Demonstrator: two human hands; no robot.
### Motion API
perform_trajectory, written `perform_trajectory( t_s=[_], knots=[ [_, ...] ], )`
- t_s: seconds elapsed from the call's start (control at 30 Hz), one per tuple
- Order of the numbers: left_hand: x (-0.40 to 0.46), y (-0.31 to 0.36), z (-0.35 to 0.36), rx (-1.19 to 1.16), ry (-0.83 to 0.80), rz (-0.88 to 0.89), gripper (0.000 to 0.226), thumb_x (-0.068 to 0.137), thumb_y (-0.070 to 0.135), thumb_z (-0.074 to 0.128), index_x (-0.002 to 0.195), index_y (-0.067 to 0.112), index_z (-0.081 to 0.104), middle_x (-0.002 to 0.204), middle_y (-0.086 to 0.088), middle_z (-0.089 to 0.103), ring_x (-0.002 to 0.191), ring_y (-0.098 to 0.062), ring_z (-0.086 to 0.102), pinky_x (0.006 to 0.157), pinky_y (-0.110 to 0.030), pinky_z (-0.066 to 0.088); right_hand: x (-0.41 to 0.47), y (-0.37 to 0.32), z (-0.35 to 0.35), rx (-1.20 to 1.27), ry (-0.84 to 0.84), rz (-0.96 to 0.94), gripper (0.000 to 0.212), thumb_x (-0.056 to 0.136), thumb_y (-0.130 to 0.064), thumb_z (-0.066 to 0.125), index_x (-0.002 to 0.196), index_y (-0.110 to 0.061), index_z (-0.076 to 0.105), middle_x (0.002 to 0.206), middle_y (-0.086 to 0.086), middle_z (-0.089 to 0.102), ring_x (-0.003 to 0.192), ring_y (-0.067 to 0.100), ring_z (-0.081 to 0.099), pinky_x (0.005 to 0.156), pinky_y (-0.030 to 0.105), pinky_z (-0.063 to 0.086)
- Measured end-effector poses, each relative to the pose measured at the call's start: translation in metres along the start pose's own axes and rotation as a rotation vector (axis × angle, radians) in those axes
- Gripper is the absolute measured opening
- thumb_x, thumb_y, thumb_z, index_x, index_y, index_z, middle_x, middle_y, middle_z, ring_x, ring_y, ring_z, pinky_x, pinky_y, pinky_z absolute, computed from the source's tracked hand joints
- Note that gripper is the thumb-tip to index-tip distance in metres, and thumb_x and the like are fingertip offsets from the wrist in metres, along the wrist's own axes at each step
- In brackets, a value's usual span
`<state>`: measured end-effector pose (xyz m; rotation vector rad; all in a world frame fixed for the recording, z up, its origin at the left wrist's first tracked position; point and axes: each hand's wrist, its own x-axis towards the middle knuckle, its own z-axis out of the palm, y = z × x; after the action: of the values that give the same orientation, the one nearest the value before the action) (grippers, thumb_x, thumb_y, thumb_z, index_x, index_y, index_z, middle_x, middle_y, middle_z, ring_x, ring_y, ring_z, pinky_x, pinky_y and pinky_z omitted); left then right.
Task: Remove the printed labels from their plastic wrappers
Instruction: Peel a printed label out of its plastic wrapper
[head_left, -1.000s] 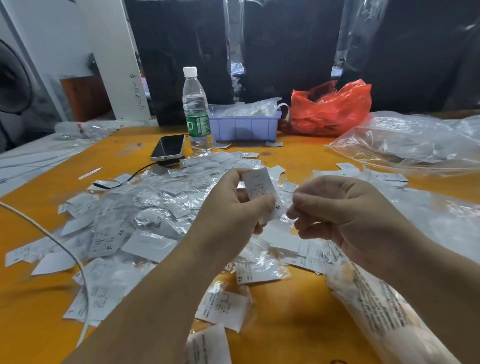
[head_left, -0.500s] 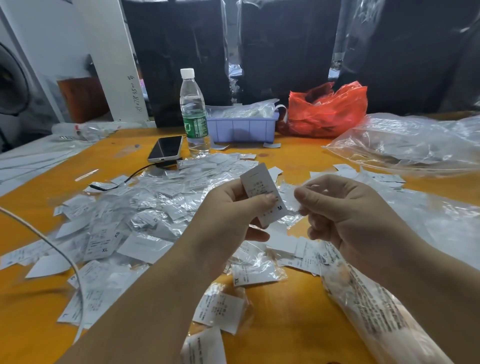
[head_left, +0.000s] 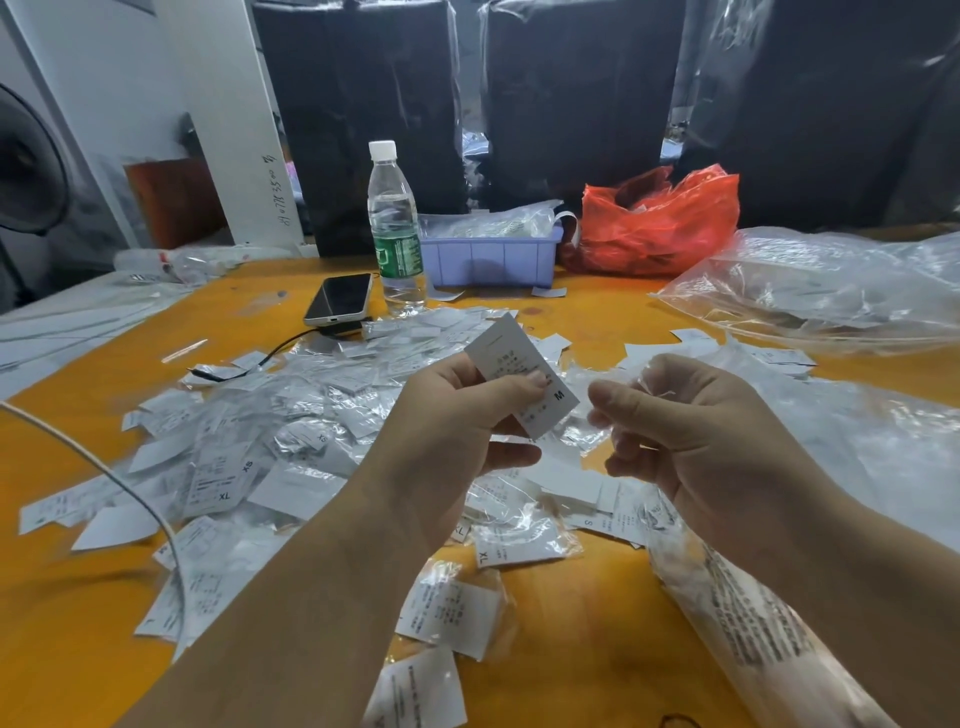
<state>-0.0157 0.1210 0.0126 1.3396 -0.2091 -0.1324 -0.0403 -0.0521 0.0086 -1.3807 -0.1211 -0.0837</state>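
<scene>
My left hand (head_left: 457, 415) pinches a white printed label (head_left: 511, 358) marked M between thumb and fingers, held up above the table. Just to its right, my right hand (head_left: 675, 431) pinches a clear plastic wrapper (head_left: 602, 376), which now hangs apart from the label. Below both hands a big heap of wrapped labels (head_left: 270, 431) spreads over the orange table (head_left: 587, 639). More wrapped labels (head_left: 449, 613) lie near my left forearm.
At the back stand a water bottle (head_left: 394, 228), a phone (head_left: 340, 300) with a black cable, a purple tray (head_left: 488, 257) and a red bag (head_left: 660, 223). Large clear bags (head_left: 810, 291) cover the right side. A white cord (head_left: 104, 467) crosses the left.
My hands have drawn apart: the right hand pulled the clear wrapper rightward off the label, while the left hand kept the label and tilted it slightly.
</scene>
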Motion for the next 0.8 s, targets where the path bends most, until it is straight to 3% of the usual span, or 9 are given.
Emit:
perform_trajectory(
  t_s=[0.23, 0.43, 0.57, 0.8],
  knots=[
    [0.0006, -0.0009, 0.0006, 0.004, 0.025, 0.006, 0.019, 0.076, 0.015, 0.074, 0.094, 0.011, 0.070, 0.069, -0.001, 0.070, 0.065, -0.012, 0.068, 0.050, -0.024, 0.053, -0.0009, -0.0006, 0.0001, 0.000, 0.006, -0.001, 0.040, 0.052, -0.029, 0.081, 0.067, -0.013, 0.048, 0.062, 0.010, 0.064, 0.049, 0.016, 0.055, 0.048, 0.027, 0.051],
    [-0.0008, -0.0029, 0.0011, 0.000, 0.026, 0.031, 0.011, 0.082, 0.012, 0.071, 0.092, 0.013, 0.070, 0.073, -0.003, 0.071, 0.068, -0.013, 0.069, 0.050, -0.025, 0.053, -0.0036, 0.0017, 0.0021, -0.020, -0.037, 0.000, 0.033, 0.050, -0.025, 0.082, 0.056, -0.017, 0.051, 0.064, 0.012, 0.065, 0.048, 0.018, 0.057, 0.049, 0.028, 0.052],
    [-0.0008, -0.0047, 0.0031, 0.018, 0.009, 0.040, 0.019, 0.081, 0.012, 0.071, 0.100, 0.010, 0.070, 0.081, -0.007, 0.070, 0.074, -0.015, 0.070, 0.052, -0.024, 0.054, -0.0032, 0.0029, 0.0027, -0.040, -0.054, -0.007, 0.026, 0.048, -0.025, 0.083, 0.052, -0.019, 0.057, 0.064, 0.009, 0.065, 0.048, 0.016, 0.057, 0.050, 0.028, 0.052],
    [-0.0019, -0.0063, 0.0054, 0.065, -0.039, 0.025, 0.024, 0.076, 0.008, 0.077, 0.097, 0.014, 0.068, 0.081, -0.002, 0.071, 0.071, -0.014, 0.071, 0.059, -0.025, 0.056, -0.0024, 0.0032, -0.0014, -0.045, -0.034, -0.062, 0.014, 0.053, -0.018, 0.080, 0.058, -0.020, 0.067, 0.071, 0.007, 0.067, 0.052, 0.014, 0.058, 0.052, 0.026, 0.051]
  ],
)
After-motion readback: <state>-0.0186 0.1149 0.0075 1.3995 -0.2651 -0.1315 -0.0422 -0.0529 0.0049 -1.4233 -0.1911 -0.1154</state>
